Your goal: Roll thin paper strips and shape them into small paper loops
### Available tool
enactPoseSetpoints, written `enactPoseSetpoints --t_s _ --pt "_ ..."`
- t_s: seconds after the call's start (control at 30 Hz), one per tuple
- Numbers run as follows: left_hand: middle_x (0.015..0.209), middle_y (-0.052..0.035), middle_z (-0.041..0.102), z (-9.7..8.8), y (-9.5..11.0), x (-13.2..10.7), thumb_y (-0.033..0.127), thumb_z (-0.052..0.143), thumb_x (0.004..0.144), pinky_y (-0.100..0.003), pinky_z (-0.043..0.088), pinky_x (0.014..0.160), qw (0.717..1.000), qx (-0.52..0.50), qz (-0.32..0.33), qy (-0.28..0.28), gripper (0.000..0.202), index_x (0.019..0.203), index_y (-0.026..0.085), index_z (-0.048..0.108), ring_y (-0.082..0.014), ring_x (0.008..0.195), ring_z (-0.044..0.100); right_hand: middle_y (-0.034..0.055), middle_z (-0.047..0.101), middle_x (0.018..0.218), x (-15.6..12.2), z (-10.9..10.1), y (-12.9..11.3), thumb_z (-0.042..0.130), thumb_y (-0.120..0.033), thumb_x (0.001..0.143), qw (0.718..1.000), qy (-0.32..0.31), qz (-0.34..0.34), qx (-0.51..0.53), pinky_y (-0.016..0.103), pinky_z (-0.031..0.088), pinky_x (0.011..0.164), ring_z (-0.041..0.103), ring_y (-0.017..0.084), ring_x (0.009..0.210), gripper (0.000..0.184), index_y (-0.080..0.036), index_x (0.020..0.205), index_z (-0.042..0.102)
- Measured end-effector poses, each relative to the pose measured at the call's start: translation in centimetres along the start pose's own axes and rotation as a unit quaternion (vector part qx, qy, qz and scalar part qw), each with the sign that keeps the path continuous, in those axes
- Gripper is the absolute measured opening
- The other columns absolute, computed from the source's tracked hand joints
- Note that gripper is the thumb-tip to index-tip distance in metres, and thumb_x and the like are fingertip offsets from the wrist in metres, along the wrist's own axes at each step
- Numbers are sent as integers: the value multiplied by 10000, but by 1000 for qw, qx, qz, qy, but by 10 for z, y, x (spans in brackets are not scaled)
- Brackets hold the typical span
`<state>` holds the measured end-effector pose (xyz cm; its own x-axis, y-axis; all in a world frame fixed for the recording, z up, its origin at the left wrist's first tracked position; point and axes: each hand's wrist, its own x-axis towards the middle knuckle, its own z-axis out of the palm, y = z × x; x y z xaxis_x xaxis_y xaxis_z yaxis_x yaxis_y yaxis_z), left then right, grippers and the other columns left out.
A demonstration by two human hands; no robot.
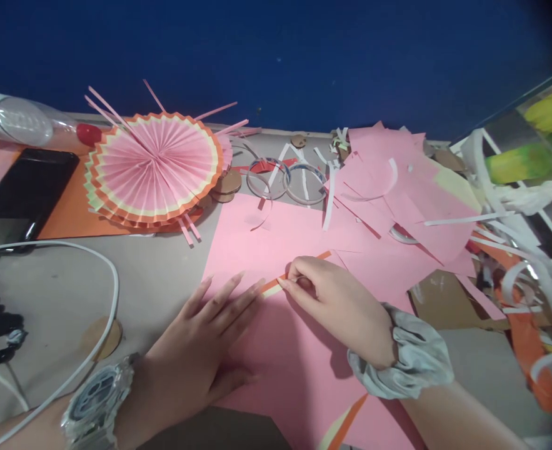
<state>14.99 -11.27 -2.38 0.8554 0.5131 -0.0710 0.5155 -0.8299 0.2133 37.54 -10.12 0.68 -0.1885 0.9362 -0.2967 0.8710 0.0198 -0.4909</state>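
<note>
A pink paper sheet (pixel 276 350) lies in front of me, with a narrow orange-and-cream paper strip (pixel 272 289) running slantwise across it. My left hand (pixel 214 331) rests flat on the pink paper, fingers spread, its fingertips by the lower end of that strip. Thumb and forefinger of my right hand (pixel 332 300) are pinched together at the strip, touching it; the exact spot between the fingertips is partly hidden. Near the bottom edge a second orange-and-cream paper edge (pixel 344 425) shows on the pink paper. More pink paper (pixel 261 231) lies beyond my hands.
A pleated paper rosette (pixel 158 165) lies at the back left, near a black phone (pixel 27 187) and a plastic bottle (pixel 27 119). Tape rolls (pixel 306 183) stand behind the paper. Pink scraps (pixel 397 187) pile up right. A white cable (pixel 114 275) loops at left.
</note>
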Motion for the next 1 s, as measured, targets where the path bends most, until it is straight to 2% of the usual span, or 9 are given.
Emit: enactPoseSetpoints --t_s 0.13,0.4,0.7,0.87,1.0 --pt "1462 -23 247 0 0 1 593 351 847 -439 -38 1089 1000 -2 1 15 688 1382 163 310 -266 1355 94 -36 527 714 0 1 1 409 -245 871 1000 -4 -5 -7 250 301 590 453 113 641 179 -206 697 406" --pt "1470 -21 221 0 0 0 585 330 859 -445 -43 1088 1000 0 4 1 686 1397 163 272 -268 1355 94 -24 526 726 -1 4 -1 393 -251 887 1000 0 -5 -25 258 313 602 459 122 663 159 -204 742 441" --pt "1485 -26 177 -6 -5 3 548 320 879 -440 41 1103 1000 -9 5 -11 632 1387 172 296 -262 1353 125 -21 513 728 -3 10 0 398 -230 890 998 22 -33 -48 265 334 618 459 132 672 139 -202 757 426" --pt "1496 -26 117 -9 -4 8 453 310 912 -452 38 1094 999 23 -2 -35 578 1411 177 221 -249 1361 94 -1 517 744 -2 14 1 396 -211 888 994 31 -56 -84 272 349 637 474 146 688 128 -193 769 439" --pt "1492 -37 121 -10 2 12 528 294 895 -443 36 1089 999 37 -16 -32 633 1412 170 220 -254 1356 121 19 519 772 -4 20 0 379 -188 887 986 47 -73 -140 295 346 660 473 167 709 126 -188 786 455"
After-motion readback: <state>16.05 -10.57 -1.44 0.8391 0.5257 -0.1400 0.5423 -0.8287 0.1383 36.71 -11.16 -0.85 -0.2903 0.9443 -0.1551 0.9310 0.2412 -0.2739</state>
